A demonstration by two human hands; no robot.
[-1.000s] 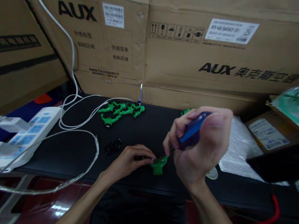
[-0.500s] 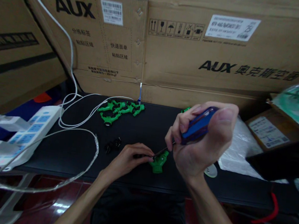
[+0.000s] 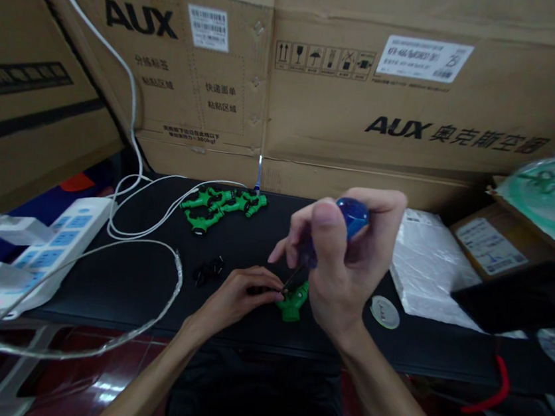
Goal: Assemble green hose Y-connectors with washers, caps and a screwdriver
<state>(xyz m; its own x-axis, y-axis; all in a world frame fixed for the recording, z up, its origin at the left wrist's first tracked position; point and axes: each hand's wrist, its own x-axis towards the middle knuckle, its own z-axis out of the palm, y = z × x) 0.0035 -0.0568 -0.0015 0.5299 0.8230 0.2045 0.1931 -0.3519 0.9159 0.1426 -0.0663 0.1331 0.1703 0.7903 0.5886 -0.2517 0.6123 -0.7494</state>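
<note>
Floor [image 3: 107, 385]: glossy, red. Tabletop [image 3: 253, 332]: black. Green fitting [image 3: 292, 310]: on tabletop, near edge. Left hand [image 3: 237, 295]: fingertips pinching small dark piece [image 3: 257, 290] against fitting. Right hand [image 3: 344, 276]: curled round blue-handled screwdriver [image 3: 353, 215], shaft slanting down to fitting. Power strip [image 3: 74, 219]: white, left. Further green fittings [image 3: 199, 218]: clustered. AUX carton [image 3: 316, 132]: brown, upright behind tabletop.

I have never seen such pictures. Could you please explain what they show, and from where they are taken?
No machine works here: these are a person's bare hands, seen by a camera worn on the head. The right hand grips a blue-handled tool, probably a screwdriver, whose shaft points at a green part on the black table. The left hand is at that part; what it may pinch there is too small to tell. Farther back lie more green parts; at the left is a white power strip.
</note>
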